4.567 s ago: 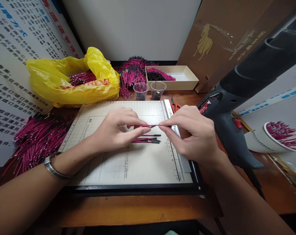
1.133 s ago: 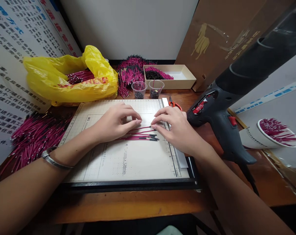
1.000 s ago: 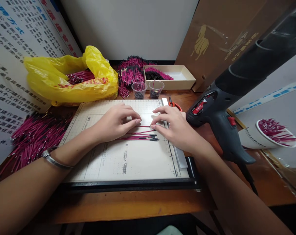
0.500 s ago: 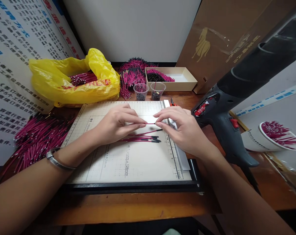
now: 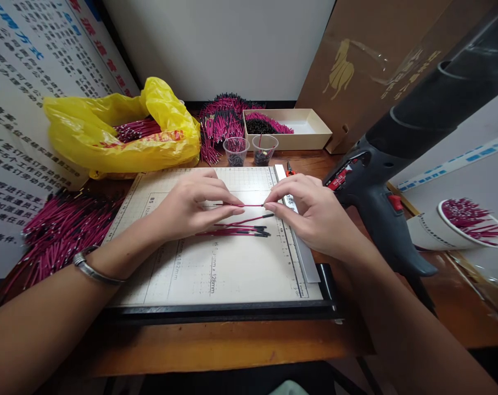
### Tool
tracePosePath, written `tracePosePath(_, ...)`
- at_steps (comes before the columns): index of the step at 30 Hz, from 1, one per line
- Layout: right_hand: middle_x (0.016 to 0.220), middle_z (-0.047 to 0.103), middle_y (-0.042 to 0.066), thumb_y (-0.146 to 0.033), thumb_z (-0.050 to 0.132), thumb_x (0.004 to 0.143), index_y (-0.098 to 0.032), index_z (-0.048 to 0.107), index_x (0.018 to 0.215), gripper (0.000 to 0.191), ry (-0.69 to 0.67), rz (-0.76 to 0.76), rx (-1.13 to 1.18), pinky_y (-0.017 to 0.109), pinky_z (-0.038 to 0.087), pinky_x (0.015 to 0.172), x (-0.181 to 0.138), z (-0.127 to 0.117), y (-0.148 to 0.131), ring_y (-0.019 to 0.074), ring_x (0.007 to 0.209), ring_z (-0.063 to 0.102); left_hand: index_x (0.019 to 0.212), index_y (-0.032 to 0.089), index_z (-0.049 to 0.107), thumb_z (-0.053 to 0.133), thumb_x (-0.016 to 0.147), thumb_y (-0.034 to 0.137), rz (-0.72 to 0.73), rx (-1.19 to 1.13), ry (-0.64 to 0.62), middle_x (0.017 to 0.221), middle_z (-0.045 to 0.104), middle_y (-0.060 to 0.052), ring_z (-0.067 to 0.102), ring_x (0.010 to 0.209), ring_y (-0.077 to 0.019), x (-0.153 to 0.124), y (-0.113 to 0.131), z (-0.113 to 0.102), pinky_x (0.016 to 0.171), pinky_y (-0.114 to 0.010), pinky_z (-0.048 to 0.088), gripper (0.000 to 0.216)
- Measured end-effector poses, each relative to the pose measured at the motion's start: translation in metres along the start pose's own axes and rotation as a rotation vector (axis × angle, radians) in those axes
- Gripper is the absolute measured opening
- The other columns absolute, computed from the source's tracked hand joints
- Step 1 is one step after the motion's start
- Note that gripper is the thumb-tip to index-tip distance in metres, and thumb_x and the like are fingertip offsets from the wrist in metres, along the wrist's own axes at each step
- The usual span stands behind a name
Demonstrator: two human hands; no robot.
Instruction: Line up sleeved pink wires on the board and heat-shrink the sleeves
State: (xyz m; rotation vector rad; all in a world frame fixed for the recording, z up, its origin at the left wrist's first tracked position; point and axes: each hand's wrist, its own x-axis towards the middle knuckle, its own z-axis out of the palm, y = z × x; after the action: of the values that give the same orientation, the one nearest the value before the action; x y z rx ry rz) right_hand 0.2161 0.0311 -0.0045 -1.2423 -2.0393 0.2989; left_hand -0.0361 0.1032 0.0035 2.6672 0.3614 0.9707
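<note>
My left hand [image 5: 193,206] and my right hand [image 5: 310,211] each pinch one end of a thin magenta wire [image 5: 252,205], held level just above a white gridded cutting board [image 5: 216,269]. Right below it on the board lies a small row of several magenta wires with black ends [image 5: 242,229]. A silver bracelet [image 5: 93,271] sits on my left wrist.
A dark heat gun [image 5: 380,192] stands right of the board. Behind are two clear cups [image 5: 251,151], a beige box [image 5: 310,129], orange-handled snips [image 5: 289,171] and a yellow bag [image 5: 121,137] of wires. Wire heaps lie at left [image 5: 57,230] and in a white cup [image 5: 466,222].
My hands, resting on the row of wires a second ago, have lifted a single wire and drawn slightly apart, stretching it between the fingertips.
</note>
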Motion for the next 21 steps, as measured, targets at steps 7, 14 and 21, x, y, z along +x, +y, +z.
tracePosePath(7, 0.09, 0.076, 0.001, -0.028, 0.067, 0.098, -0.027, 0.074, 0.091, 0.01, 0.01, 0.011, -0.005, 0.041, 0.043, 0.098, 0.0002, -0.0013, 0.0022, 0.0202, 0.09, 0.065, 0.092, 0.014, 0.082, 0.069, 0.102, 0.026, -0.011, 0.01, -0.02, 0.076, 0.077, -0.004, 0.063, 0.069, -0.0139, 0.0002, -0.0016, 0.0023, 0.067, -0.026, 0.048, 0.02)
tracePosePath(14, 0.085, 0.074, 0.001, -0.03, 0.064, 0.098, -0.026, 0.073, 0.089, 0.013, -0.008, 0.02, -0.02, 0.043, 0.042, 0.097, 0.0004, 0.0008, 0.0026, 0.0203, 0.084, 0.062, 0.097, 0.016, 0.084, 0.069, 0.103, 0.024, 0.007, -0.04, -0.013, 0.08, 0.083, -0.003, 0.061, 0.066, -0.0123, 0.0007, -0.0021, 0.0015, 0.066, -0.025, 0.049, 0.018)
tracePosePath(21, 0.086, 0.074, 0.001, -0.029, 0.065, 0.098, -0.026, 0.073, 0.089, 0.012, -0.001, 0.025, -0.01, 0.042, 0.043, 0.094, 0.0003, -0.0003, 0.0011, 0.0198, 0.084, 0.062, 0.089, 0.015, 0.084, 0.07, 0.101, 0.026, -0.05, -0.055, -0.035, 0.078, 0.082, -0.005, 0.063, 0.065, -0.0134, 0.0004, 0.0007, 0.0008, 0.065, -0.027, 0.049, 0.022)
